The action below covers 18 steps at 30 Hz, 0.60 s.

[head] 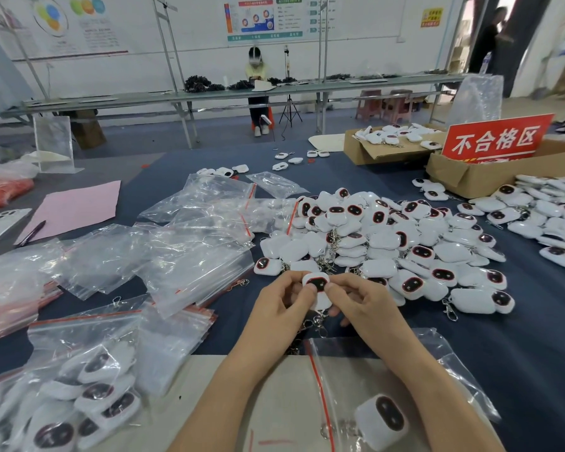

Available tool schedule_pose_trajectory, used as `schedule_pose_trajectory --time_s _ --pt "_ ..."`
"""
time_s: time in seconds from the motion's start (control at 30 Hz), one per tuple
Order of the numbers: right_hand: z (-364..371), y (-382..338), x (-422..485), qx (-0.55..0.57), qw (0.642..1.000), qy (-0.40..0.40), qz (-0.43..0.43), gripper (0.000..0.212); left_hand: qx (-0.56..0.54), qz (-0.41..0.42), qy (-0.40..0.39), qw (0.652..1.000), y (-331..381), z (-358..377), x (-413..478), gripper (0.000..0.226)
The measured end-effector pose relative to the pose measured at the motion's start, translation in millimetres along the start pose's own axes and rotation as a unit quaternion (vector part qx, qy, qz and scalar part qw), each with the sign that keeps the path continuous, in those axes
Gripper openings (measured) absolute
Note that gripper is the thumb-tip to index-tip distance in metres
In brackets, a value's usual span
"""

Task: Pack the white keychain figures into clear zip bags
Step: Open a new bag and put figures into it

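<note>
Beside the loose bags [190, 256], the left hand [279, 306] pinches one figure [317, 283] together with the right hand [364, 301], just before the pile [388, 239], seemingly checking it, and next a bag must be opened to take it.

White plastic keychain figures [388, 243] lie heaped right of your clear zip bags [190, 256]; brown cardboard boxes [470, 179] sit behind.

I find the figure [316, 283] I hold glossy white plastic, its clasp [318, 323] metal. The zip bags [193, 256], centre left: clear, crinkled plastic film. The table cover [519, 337]: matt blue cloth.
</note>
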State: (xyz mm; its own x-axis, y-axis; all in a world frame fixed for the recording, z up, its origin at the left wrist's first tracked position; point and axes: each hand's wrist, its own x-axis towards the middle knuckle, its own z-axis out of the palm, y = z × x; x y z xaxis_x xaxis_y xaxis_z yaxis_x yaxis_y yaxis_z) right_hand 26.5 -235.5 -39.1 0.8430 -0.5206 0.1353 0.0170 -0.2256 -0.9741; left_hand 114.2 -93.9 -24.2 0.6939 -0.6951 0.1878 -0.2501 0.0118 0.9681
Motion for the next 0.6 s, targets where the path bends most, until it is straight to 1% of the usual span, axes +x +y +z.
schedule_pose_trajectory --time_s 0.17,0.27,0.6 --pt "0.0 -0.3 1.4 0.006 1.0 0.008 0.008 0.009 -0.01 0.007 -0.031 0.999 -0.7 -1.6 -1.1 0.023" --pt "0.0 -1.0 2.1 0.014 1.0 0.014 0.018 0.008 0.011 0.01 -0.048 0.999 -1.5 -1.6 -1.1 0.029" --pt "1.3 0.3 3.1 -0.009 0.999 0.026 0.019 0.009 0.036 0.005 -0.061 0.997 -6.3 -0.2 0.0 0.03"
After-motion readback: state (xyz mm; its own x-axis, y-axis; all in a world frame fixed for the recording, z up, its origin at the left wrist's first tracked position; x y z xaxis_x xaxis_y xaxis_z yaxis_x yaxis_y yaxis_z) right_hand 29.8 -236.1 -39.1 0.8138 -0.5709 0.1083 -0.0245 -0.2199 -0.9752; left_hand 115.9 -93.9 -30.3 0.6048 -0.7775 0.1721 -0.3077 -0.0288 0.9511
